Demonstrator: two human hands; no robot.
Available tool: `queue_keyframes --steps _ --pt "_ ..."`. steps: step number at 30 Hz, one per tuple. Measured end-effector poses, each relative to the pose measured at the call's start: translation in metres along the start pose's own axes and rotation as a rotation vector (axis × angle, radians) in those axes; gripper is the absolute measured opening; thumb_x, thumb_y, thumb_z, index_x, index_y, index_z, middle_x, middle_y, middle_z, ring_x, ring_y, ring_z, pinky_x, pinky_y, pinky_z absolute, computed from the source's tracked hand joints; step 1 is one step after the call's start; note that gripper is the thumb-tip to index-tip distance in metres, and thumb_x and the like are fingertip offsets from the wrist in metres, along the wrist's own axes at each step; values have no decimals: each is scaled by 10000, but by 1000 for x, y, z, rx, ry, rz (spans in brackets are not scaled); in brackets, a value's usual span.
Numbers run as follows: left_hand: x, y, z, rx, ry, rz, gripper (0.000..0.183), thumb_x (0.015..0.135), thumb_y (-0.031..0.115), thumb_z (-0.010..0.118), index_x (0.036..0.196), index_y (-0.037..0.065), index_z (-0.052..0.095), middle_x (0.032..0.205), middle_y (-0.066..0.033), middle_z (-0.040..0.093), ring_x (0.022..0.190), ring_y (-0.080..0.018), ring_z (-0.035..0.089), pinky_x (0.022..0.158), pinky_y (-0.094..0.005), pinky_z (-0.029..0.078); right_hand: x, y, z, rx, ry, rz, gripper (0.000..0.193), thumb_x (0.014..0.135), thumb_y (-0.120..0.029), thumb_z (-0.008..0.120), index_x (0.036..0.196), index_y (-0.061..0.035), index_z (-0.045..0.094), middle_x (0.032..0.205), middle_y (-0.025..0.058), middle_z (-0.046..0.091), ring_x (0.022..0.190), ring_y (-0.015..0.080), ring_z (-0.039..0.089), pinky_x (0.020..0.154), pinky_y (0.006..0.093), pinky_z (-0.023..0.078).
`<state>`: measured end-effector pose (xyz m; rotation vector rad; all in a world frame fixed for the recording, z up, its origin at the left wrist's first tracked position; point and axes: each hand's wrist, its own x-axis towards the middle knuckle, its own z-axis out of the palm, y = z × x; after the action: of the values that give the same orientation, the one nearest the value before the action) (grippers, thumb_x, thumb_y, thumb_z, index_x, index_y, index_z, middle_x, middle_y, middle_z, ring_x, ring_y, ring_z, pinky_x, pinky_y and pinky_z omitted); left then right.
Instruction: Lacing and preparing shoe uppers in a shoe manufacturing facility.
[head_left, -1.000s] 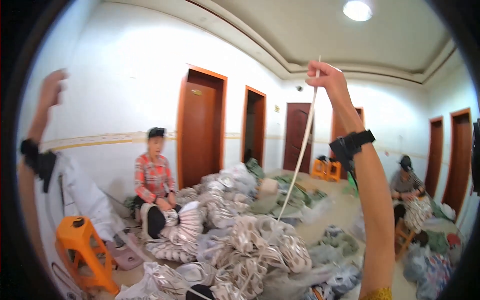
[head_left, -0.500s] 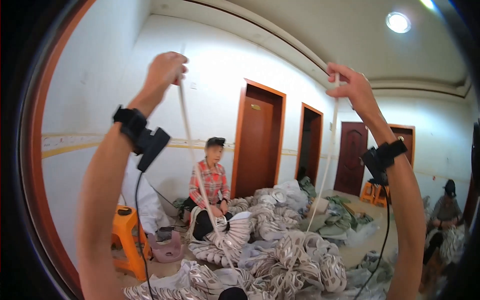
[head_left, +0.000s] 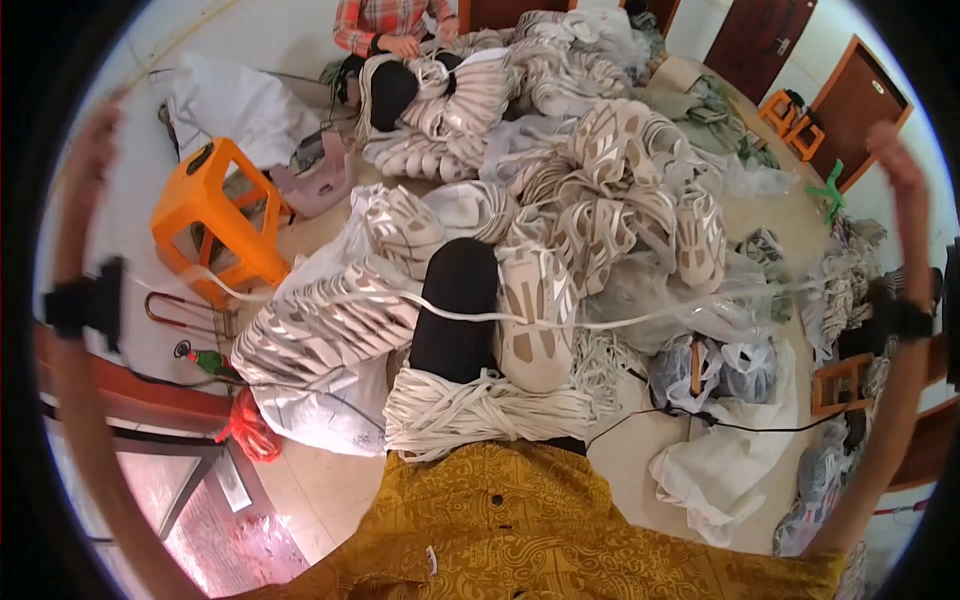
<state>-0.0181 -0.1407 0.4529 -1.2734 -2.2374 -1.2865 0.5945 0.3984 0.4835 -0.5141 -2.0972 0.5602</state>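
A long white lace [head_left: 480, 317], narrow and slack, sags in a shallow curve across the view, its outer stretches blurred. It crosses a beige-and-white shoe upper [head_left: 538, 352] — lying lengthwise beside a black-clad knee [head_left: 460, 265], rounded end toward the wearer — though any threading is unclear.

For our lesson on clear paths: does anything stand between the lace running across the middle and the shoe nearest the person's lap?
Nothing visible does. The lace crosses directly over the shoe in this view, with nothing showing between them; whether they touch cannot be told.
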Motion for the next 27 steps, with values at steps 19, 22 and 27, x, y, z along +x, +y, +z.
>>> queue_keyframes --steps 19,22,27 --pt "-271 60 422 -291 -669 -338 115 781 13 479 840 -57 549 567 -150 578 501 -182 607 463 -289 479 -209 9 463 -189 -780 211 104 622 -76 599 672 14 588 682 205 589 663 372 586 558 415 476" --pt "-268 64 418 -403 -735 -522 115 794 30 495 843 -65 537 607 -117 594 513 -163 605 455 -270 477 -212 -1 468 -321 -680 134 113 624 -95 609 675 6 602 666 194 591 657 356 598 566 407 488" --pt "-265 77 407 -549 -767 -651 148 800 44 508 892 -67 544 701 -119 612 547 -145 608 478 -250 481 -201 -27 467 -443 -670 122 82 644 -102 596 649 -21 606 653 168 601 637 319 612 560 409 489"
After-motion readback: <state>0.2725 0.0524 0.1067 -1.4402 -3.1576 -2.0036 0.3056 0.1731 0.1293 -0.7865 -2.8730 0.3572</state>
